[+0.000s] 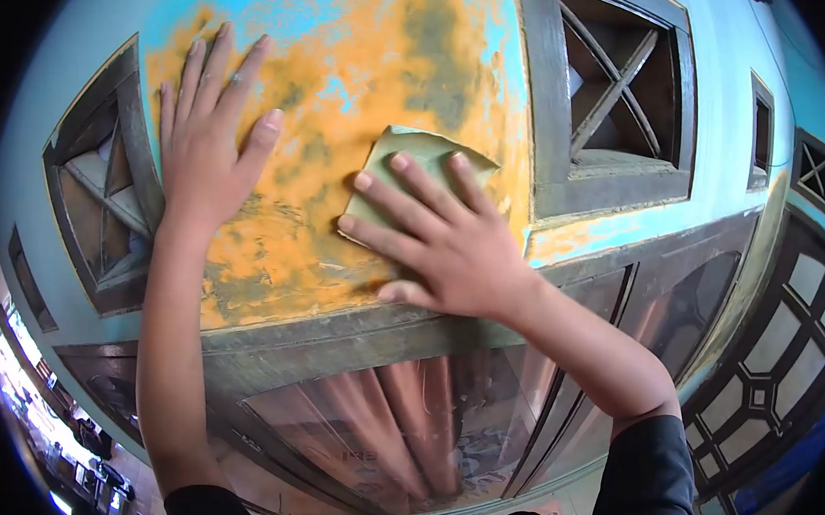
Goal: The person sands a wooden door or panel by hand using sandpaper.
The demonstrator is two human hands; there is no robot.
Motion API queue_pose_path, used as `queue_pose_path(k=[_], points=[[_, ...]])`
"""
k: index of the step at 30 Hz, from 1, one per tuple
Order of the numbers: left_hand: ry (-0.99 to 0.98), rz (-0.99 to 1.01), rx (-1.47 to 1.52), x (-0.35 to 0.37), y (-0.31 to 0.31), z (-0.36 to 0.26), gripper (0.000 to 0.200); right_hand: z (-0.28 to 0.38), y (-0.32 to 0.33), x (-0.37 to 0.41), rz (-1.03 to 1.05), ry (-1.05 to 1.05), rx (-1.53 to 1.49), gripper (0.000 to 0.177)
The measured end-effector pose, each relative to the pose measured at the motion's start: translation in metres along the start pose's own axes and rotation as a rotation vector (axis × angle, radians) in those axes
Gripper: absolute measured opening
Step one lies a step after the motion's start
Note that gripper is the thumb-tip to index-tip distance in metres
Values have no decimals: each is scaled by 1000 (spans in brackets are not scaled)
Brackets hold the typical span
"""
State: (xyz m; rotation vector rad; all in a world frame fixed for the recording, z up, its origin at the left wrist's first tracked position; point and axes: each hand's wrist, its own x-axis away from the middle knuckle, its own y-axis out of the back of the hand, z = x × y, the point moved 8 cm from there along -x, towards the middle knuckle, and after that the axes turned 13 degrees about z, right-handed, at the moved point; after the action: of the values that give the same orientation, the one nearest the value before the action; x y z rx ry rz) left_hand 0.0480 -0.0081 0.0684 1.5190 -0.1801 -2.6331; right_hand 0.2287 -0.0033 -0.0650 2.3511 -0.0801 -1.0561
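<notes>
My right hand (451,241) presses a greenish sheet of sandpaper (417,144) flat against the wall (334,151), fingers spread over it. The sheet's top edge and right corner curl away from the surface. Around it the wall is patchy, with orange, grey and bright blue areas where paint looks worn. Flat on the same wall, further left and higher, lies my left hand (208,144), fingers spread and nothing held. A dark wooden ledge (334,333) runs below both hands.
A square wooden vent frame (617,100) with crossed bars is set right of the patch; a similar vent frame (104,185) is at left. Below the ledge are glass panes (404,425) with pinkish curtains behind. A dark panelled door (771,360) stands far right.
</notes>
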Motion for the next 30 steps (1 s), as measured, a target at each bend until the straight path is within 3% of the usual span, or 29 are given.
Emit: queue_pose_path(k=[5,11,13,17,19,21,23,25,27,30], points=[[6,-3,4,1,-2,2,57,-68,50,-19,-191,-322,173,64],[-15,6,23,7,-1,3,55,47,-22,-30,60,175,29,68],[-41,1,22,9,1,7,54,13,3,-41,54,69,145,65],[-55,12,37,20,-1,17,53,-68,60,-70,-278,-259,168,64],[-48,27,59,21,0,22,53,-45,60,-79,-263,-297,167,67],[-39,28,57,22,2,27,54,0,32,-82,-57,-91,181,67],[-29,35,51,21,3,31,54,22,17,-74,-21,89,119,66],[-43,4,43,18,4,36,54,-17,42,-74,-51,-85,210,62],[-47,-10,36,16,2,40,54,-70,66,-72,-224,-276,251,62],[-36,-15,22,13,2,44,55,-70,69,-77,-323,-360,249,66]])
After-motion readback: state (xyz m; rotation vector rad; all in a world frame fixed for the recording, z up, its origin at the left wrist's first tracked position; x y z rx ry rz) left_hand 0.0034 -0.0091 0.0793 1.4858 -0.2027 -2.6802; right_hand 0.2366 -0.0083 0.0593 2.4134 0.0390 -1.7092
